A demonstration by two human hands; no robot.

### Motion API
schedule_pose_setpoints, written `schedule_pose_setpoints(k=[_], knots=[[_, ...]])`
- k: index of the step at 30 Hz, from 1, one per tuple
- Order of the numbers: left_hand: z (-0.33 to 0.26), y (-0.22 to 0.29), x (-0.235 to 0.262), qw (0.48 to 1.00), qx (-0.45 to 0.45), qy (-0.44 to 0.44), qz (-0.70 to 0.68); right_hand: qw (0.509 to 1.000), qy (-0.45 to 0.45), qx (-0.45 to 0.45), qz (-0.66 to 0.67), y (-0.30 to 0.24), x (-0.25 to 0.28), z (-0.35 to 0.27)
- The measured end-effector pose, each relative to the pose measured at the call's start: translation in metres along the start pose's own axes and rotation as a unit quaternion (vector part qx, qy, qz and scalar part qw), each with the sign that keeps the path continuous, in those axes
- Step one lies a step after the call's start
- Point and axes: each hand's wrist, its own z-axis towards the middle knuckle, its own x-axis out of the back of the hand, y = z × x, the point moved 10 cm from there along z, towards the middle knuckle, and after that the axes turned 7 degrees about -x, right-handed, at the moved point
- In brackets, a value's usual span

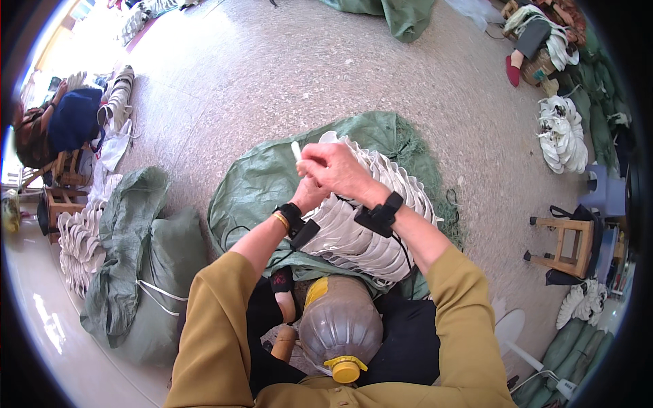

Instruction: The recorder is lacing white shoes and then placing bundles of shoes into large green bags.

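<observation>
My right hand and my left hand meet above a long curved stack of white shoe soles. They pinch a small white piece that sticks up between the fingers. The left hand sits just below and behind the right one. Both wrists carry black straps with small devices. The stack of soles lies on an open green sack spread on the floor. A large clear plastic bottle with a yellow cap lies between my knees, close under the stack.
A full green sack tied with white cord lies at the left, with more white soles beside it. A person sits at the far left near wooden stools. Another wooden stool stands at the right, with piles of white soles beyond.
</observation>
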Motion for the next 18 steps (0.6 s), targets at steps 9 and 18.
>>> schedule_pose_setpoints(k=[9, 18], knots=[[-0.005, 0.008, -0.025, 0.969, -0.186, 0.132, 0.097, 0.994, -0.087, -0.054, 0.032, 0.039, -0.032, -0.015], [-0.009, -0.016, -0.031, 0.934, 0.235, 0.069, -0.26, 0.98, -0.01, -0.114, -0.16, 0.166, 0.023, -0.03]])
